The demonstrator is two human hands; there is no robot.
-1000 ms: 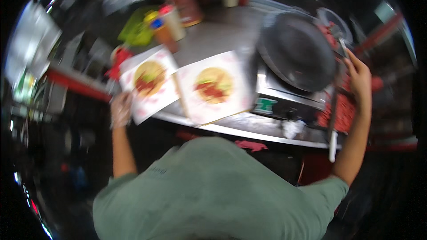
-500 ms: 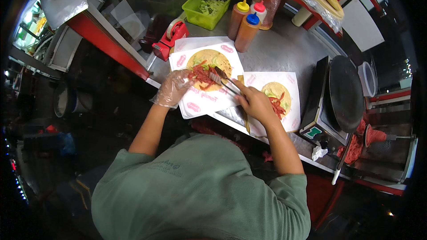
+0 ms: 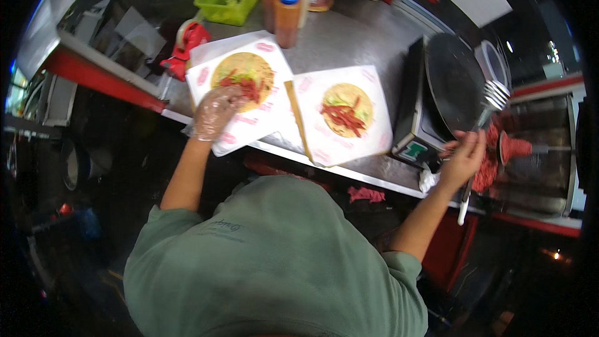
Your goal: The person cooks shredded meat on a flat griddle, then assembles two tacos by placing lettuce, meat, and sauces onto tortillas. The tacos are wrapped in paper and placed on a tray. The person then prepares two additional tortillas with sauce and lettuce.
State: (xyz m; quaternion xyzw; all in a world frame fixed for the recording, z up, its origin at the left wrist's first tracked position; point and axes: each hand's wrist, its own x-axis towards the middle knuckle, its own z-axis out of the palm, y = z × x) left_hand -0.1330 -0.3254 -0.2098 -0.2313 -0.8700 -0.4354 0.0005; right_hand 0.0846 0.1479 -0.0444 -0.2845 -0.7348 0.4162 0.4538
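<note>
My left hand [image 3: 216,112], in a clear plastic glove, has its fingers bent together on the red meat strips [image 3: 251,90] of the left flatbread [image 3: 258,67]. Shredded lettuce shows beside the meat, and printed white paper [image 3: 253,126] lies underneath. Over at the right, my bare right hand [image 3: 465,157] is closed around metal tongs [image 3: 485,112] with a fork-shaped end, which points up past the round black pan [image 3: 454,84]. A second flatbread [image 3: 337,95], topped with lettuce and meat strips, lies on its own paper [image 3: 379,123] between my hands.
Three squeeze bottles [image 3: 287,22] and a green lettuce tub [image 3: 209,7] stand at the back. A red tape dispenser [image 3: 182,50] sits left of the papers. Right of the stove [image 3: 405,109] are a white-handled tool [image 3: 462,212] and a red meat stack [image 3: 515,148] on a spit.
My right hand has swung from the left flatbread to the far right, carrying the tongs past the stove. My left hand stays at the left flatbread's meat. The whole view has shifted.
</note>
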